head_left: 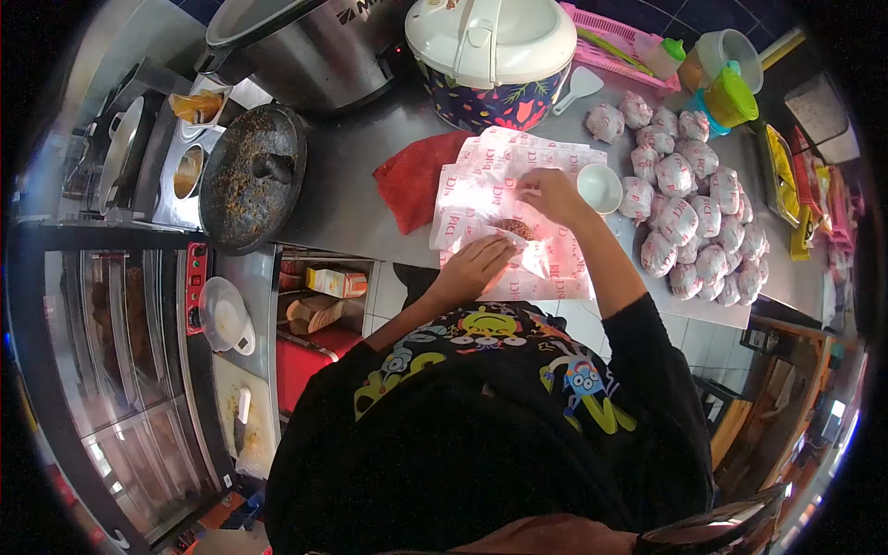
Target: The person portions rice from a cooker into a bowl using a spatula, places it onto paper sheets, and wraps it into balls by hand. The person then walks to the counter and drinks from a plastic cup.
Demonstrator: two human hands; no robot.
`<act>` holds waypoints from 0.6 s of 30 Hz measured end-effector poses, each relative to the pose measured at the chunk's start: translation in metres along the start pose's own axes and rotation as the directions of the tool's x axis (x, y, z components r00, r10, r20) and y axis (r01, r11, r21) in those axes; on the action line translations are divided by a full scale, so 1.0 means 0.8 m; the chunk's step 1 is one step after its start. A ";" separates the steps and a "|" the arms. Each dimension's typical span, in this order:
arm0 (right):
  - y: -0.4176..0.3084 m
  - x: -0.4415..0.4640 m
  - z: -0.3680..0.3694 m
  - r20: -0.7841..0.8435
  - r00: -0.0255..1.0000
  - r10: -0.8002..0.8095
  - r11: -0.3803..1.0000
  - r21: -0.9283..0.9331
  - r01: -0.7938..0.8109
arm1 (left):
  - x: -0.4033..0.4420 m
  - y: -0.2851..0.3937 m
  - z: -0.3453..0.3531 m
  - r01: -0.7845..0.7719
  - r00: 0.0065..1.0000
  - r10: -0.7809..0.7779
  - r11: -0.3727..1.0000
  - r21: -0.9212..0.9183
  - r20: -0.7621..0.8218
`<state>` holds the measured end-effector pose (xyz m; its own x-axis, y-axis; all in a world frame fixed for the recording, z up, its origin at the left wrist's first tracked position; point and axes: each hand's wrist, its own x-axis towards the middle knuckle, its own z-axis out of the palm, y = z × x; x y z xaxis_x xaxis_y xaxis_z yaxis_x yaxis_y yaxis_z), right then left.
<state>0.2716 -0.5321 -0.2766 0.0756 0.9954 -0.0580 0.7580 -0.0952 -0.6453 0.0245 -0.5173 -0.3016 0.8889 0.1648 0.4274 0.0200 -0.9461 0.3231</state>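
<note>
Sheets of white wrapping paper with red print (467, 190) lie stacked at the counter's front edge. On the top sheet is a small brown portion of food (513, 228), partly covered by paper and my fingers. My left hand (481, 266) grips the near edge of the sheet, folded up beside the food. Beyond the food, my right hand (553, 196) has its fingers curled and pinched on the paper's far part. A small white bowl (599, 188) stands just right of my right hand. Many paper-wrapped bundles (678, 220) are piled farther right.
A red cloth (416, 180) lies left of the paper. Behind stand a patterned rice container (490, 88), a white rice paddle (579, 89) and a large metal cooker (310, 55). A stone mortar (231, 199) is at left; a green-handled cup (733, 97) stands back right.
</note>
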 end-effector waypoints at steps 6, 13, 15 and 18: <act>-0.068 -0.084 0.026 -0.066 0.899 -0.432 0.865 -0.313 0.393 | 0.002 0.000 0.000 0.001 0.999 0.000 0.999 -0.038 0.038; -0.078 -0.133 0.067 -0.229 0.914 -0.334 0.924 -0.272 0.270 | -0.014 -0.006 0.011 -0.020 0.991 0.027 0.998 0.052 -0.133; -0.074 -0.143 0.086 -0.289 0.925 -0.246 0.963 -0.183 0.199 | 0.000 0.002 -0.005 -0.043 0.975 0.078 0.985 0.166 -0.210; -0.069 -0.153 0.084 -0.260 0.949 -0.178 0.977 -0.160 0.139 | 0.032 0.014 -0.042 -0.070 0.986 0.108 0.958 0.277 -0.125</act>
<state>0.1769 -0.6484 -0.2850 0.1052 0.9605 0.2578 0.8551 0.0450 -0.5166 0.0319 -0.5141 -0.2585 0.8214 0.0953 0.5623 0.0842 -0.9954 0.0457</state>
